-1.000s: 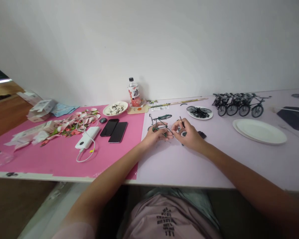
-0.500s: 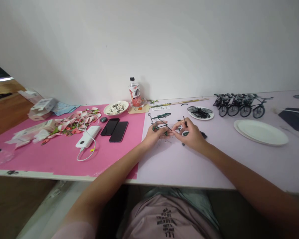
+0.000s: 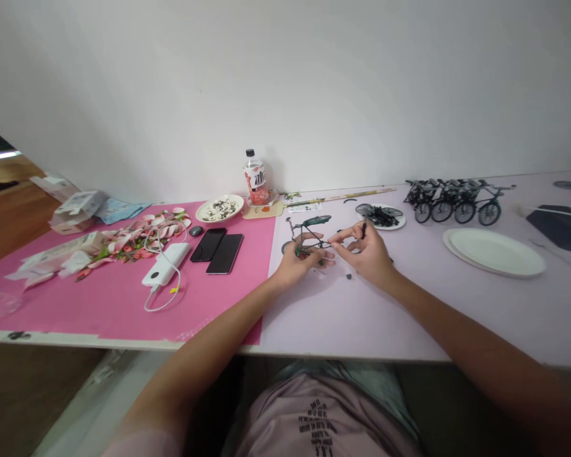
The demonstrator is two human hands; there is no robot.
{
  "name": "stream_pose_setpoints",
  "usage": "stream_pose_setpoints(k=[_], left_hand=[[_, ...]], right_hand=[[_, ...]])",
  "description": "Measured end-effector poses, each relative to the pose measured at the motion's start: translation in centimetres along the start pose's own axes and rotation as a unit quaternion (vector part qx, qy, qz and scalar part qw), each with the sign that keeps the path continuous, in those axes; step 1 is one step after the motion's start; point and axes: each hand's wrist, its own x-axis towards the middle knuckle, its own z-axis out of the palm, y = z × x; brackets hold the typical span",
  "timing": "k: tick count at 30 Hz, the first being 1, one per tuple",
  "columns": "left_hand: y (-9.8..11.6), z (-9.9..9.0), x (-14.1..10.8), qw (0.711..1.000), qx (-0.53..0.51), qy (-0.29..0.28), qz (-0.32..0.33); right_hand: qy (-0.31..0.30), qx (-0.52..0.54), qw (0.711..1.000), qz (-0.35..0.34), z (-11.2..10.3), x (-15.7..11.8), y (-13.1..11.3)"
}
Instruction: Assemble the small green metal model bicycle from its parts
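I am holding the bike (image 3: 316,221) in my left hand (image 3: 299,261), above the pale right part of the table (image 3: 337,317); my fingers are gripping it low, probably so its right end is staying free for the other hand. My right hand (image 3: 365,249) is pinching there, thumb against forefinger, though I cannot tell whether on the bike or on a loose bit. That hand is also gripping a dark stick (image 3: 364,229), pointing upward, perhaps so it is leaving the fingertips free. Just beyond, the parts plate (image 3: 400,222) is carrying black parts (image 3: 383,217), seemingly within easy reach. Farther right, a row of bikes (image 3: 465,211) is standing packed together, likely to save room, and nearer, two white plates (image 3: 497,252) are overlapping.
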Motion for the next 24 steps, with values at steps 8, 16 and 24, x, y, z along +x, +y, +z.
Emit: stream_pose_setpoints(k=[8, 16, 24], left_hand=[[0.23, 0.03, -0.15, 0.998, 0.021, -0.05, -0.019], [-0.1, 0.11, 0.03, 1.0, 0.009, -0.005, 0.0], [-0.57, -0.4, 0.18, 0.999, -0.035, -0.031, -0.018]], right_hand=[[-0.026, 0.013, 0.999, -0.023, -0.24, -0.03, -0.43], [-0.094, -0.001, 0.996, -0.002, -0.02, -0.16, -0.19], [-0.06, -0.011, 0.998, 0.011, -0.29, 0.1, 0.13]])
